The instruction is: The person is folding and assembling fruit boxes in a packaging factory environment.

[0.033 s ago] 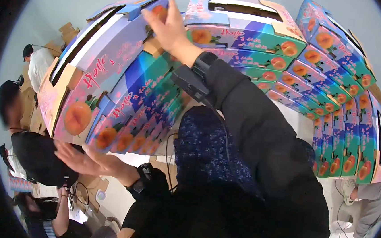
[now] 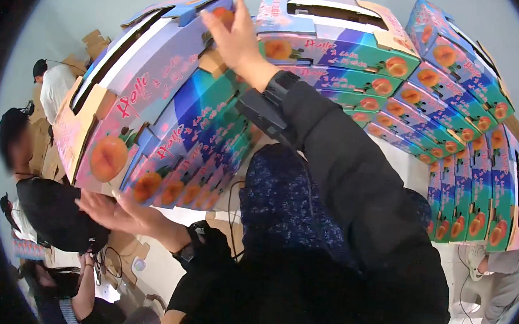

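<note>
A peach-printed carton (image 2: 146, 89) in pink, purple and green tops the tall stack at the left, a long dark slot in its top. My right hand (image 2: 238, 41) is at its far right end, thumb and fingers spread, beside a printed peach. At the carton's near end, my left hand (image 2: 124, 213) is held low with fingers stretched out. Whether either palm presses on the cardboard cannot be told. Beneath this carton, several matching cartons (image 2: 190, 150) are stacked.
Another carton stack (image 2: 335, 49) stands at the back middle, with more stacks (image 2: 455, 71) to the right and a lower right row (image 2: 479, 191). People (image 2: 54, 213) are at the left among brown cardboard. Dark cables (image 2: 231, 214) trail near my legs.
The view has shifted very slightly, and my right hand sits a touch lower and further right in it. Both hands stay at the same carton.
</note>
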{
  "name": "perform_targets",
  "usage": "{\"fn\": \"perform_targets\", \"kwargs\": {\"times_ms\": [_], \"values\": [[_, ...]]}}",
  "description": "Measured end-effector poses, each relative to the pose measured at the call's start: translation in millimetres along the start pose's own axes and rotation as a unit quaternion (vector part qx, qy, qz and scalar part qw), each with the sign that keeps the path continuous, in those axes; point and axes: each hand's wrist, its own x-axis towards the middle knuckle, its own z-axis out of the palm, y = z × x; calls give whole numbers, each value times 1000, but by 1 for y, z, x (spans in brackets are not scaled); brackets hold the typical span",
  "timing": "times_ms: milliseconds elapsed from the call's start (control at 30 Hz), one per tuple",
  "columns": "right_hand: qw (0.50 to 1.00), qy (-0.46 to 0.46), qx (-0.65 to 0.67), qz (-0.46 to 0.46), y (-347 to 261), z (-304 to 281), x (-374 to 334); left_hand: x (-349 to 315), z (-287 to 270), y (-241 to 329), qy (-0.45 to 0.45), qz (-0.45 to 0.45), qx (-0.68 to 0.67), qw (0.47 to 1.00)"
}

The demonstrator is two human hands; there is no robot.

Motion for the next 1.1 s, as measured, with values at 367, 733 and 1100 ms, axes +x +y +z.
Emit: {"fn": "perform_targets", "kwargs": {"times_ms": [367,733,1100], "values": [[942,-173,220,184,-7,-32,35,4,0,3,-6,-180,-52,982],[944,-94,309,68,-67,-122,-72,1,-44,-20,143,-116,-140,973],[903,359,235,-1,-82,-269,-119,-69,0,73,-81,-184,-679,706]]}}
